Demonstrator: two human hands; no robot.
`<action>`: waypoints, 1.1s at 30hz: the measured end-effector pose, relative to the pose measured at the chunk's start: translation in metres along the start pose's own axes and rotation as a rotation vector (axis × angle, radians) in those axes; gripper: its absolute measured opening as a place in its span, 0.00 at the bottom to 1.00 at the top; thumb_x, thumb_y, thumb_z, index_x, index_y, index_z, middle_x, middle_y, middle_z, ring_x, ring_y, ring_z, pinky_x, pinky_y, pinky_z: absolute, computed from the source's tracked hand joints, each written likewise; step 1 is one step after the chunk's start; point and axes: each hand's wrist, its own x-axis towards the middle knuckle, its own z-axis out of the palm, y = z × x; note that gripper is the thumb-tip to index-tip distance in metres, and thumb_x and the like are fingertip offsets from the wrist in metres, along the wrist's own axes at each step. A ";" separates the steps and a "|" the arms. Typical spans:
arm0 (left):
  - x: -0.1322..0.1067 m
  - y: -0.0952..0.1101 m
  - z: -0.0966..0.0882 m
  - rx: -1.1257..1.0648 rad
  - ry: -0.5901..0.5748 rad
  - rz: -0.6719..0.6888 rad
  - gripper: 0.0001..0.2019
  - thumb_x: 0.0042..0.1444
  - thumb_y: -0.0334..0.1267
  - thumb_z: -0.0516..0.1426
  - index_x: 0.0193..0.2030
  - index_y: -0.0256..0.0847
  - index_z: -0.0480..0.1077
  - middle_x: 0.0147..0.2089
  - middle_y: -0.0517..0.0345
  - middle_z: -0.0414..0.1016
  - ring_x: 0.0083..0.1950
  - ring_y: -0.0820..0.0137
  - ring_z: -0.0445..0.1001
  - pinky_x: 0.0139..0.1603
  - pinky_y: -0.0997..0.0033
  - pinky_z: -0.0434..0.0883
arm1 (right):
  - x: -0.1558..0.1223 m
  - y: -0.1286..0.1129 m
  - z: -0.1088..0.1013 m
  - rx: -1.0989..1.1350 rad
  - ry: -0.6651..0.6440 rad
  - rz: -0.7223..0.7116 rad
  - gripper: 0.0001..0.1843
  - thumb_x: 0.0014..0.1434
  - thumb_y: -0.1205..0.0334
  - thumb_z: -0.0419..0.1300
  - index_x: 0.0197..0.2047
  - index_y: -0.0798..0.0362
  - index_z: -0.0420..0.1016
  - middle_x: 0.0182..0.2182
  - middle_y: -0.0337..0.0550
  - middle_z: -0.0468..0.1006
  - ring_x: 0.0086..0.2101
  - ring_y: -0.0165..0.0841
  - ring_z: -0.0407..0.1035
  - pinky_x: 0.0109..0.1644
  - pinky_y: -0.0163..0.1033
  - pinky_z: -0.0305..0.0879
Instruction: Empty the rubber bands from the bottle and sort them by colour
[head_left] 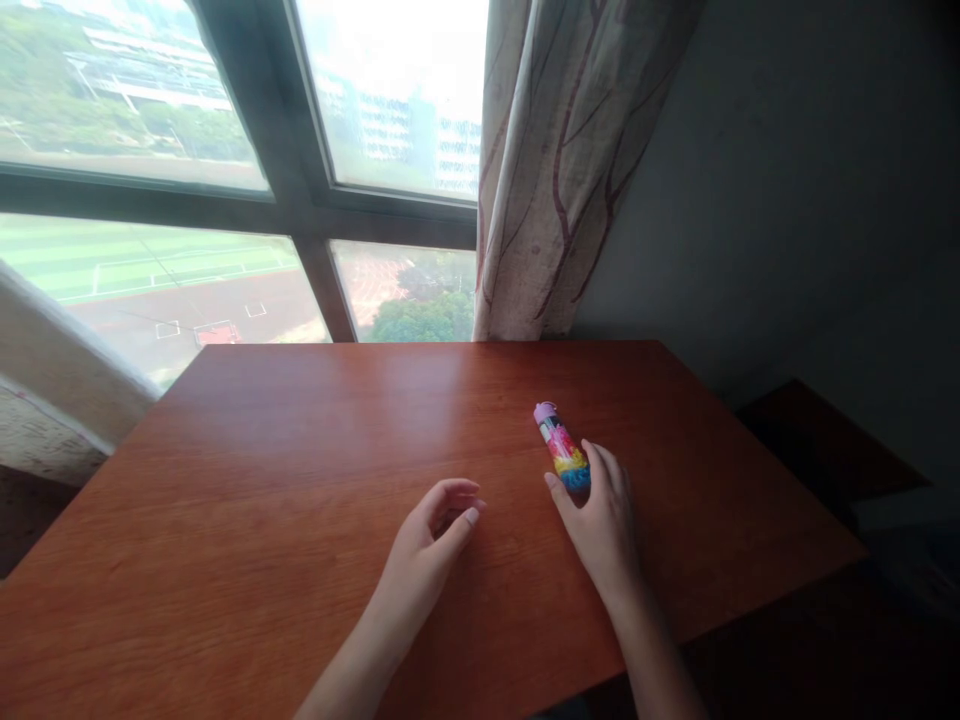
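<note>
A clear tube [564,447] with a lilac cap and a small loop lies on the wooden table [247,490]. Pink, yellow and blue contents show through its side in bands; what they are is too small to tell. Around the tube's near end is my right hand [604,520], thumb on the left and fingers on the right, spread apart. Whether they touch the tube is hard to make out. My left hand [435,530] hovers or rests over the table to the left of the tube, its fingers loosely curved, the thumb apart from them and nothing between.
Behind the table's far edge stand a large framed window [300,215] and a patterned curtain [559,170]. A dark grey wall [780,200] rises on the right. Another brown wooden surface [832,440] sits beyond the table's right edge.
</note>
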 end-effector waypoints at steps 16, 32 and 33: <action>0.013 0.000 -0.015 0.182 0.033 0.320 0.19 0.57 0.37 0.55 0.56 0.38 0.65 0.52 0.49 0.75 0.51 0.64 0.75 0.52 0.67 0.72 | 0.007 -0.135 0.032 0.724 -0.411 -0.059 0.12 0.66 0.61 0.50 0.34 0.52 0.73 0.30 0.39 0.76 0.31 0.30 0.70 0.35 0.33 0.62; 0.036 -0.003 -0.042 0.574 -0.027 0.448 0.04 0.54 0.31 0.51 0.35 0.40 0.67 0.32 0.58 0.74 0.33 0.68 0.70 0.39 0.71 0.68 | 0.001 -0.121 0.076 0.666 -0.423 -0.116 0.20 0.67 0.57 0.47 0.22 0.51 0.58 0.20 0.36 0.64 0.23 0.28 0.60 0.29 0.34 0.50; 0.035 -0.002 -0.042 0.578 -0.028 0.448 0.04 0.54 0.31 0.51 0.35 0.40 0.67 0.32 0.58 0.74 0.33 0.69 0.70 0.38 0.71 0.68 | 0.000 -0.121 0.075 0.656 -0.422 -0.121 0.20 0.67 0.57 0.47 0.22 0.51 0.58 0.20 0.36 0.64 0.23 0.28 0.60 0.29 0.34 0.50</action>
